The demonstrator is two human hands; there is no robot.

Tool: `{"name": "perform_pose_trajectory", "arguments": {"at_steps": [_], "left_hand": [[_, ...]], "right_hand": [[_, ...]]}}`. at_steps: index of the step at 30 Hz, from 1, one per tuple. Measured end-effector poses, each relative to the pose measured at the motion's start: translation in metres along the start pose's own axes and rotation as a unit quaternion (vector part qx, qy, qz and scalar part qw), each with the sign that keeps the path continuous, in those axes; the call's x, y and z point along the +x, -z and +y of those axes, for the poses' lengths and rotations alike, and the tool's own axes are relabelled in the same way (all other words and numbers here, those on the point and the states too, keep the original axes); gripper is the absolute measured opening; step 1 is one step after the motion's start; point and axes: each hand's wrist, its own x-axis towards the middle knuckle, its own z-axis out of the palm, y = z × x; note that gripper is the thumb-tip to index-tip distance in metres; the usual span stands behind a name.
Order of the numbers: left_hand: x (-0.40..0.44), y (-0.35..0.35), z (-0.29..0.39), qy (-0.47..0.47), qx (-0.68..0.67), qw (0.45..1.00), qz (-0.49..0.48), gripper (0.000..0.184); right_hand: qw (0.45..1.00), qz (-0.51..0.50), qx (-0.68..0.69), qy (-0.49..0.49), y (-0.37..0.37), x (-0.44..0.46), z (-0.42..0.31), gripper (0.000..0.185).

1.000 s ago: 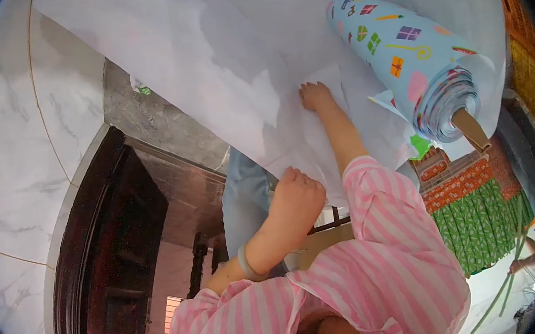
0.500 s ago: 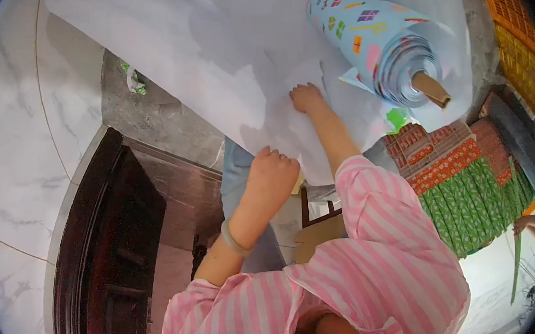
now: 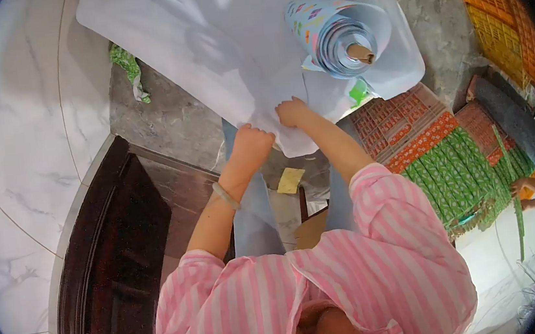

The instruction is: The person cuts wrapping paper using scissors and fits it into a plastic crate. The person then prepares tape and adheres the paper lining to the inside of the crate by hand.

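Note:
A large white sheet (image 3: 204,63) lies over the table in front of me, with its near corner hanging past the edge. My left hand (image 3: 253,145) is closed in a fist at the near edge of this sheet, with the edge gripped in the fingers. Just to the right, my right hand (image 3: 291,111) has its fingers curled and gathers the sheet near a crease. Farther right on the table rests a roll of light blue wrapping paper (image 3: 305,29) with colourful gift prints, its brown cardboard core (image 3: 361,53) sticking out toward me.
Bundles of green and red patterned strips (image 3: 457,170) are stacked at the right, beside another person's hand (image 3: 527,186). Orange and yellow crates (image 3: 492,13) stand at the far right. A dark wooden door (image 3: 114,261) is at the left. Scraps of green cloth (image 3: 128,67) and yellow paper (image 3: 290,180) lie on the floor.
My view has shifted, showing more of the table and floor. Both hands remain at the sheet's near edge; my right hand has drawn in closer to that edge.

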Motion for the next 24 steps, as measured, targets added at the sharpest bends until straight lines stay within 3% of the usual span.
{"name": "perform_pose_trajectory", "arguments": {"at_steps": [2, 8, 10, 13, 14, 16, 24], "left_hand": [[-0.001, -0.001, -0.001, -0.006, -0.002, 1.000, 0.027, 0.008], [-0.002, 0.000, -0.002, -0.027, 0.027, 0.999, -0.016, 0.006], [0.000, 0.005, 0.001, 0.009, 0.032, 0.992, -0.118, 0.006], [0.003, 0.007, 0.002, 0.040, 0.034, 0.983, -0.177, 0.009], [0.000, 0.005, 0.001, 0.039, 0.035, 0.983, -0.177, 0.009], [-0.002, 0.000, -0.003, -0.018, 0.049, 0.996, -0.070, 0.006], [0.001, 0.004, -0.001, -0.029, 0.031, 0.997, -0.059, 0.009]], "right_hand": [[1.000, -0.002, -0.001, -0.005, 0.003, -0.016, -0.009, 0.034], [0.994, 0.081, 0.068, -0.020, -0.025, -0.009, -0.012, 0.044], [0.998, 0.044, 0.033, -0.026, -0.016, -0.011, -0.013, 0.047], [1.000, 0.009, -0.024, 0.000, -0.003, -0.026, -0.014, 0.045], [1.000, 0.010, -0.022, 0.000, 0.000, -0.029, -0.017, 0.045], [0.998, -0.038, -0.055, -0.009, 0.000, -0.030, -0.014, 0.048], [0.997, -0.041, -0.066, -0.016, -0.005, -0.027, -0.021, 0.050]]}}
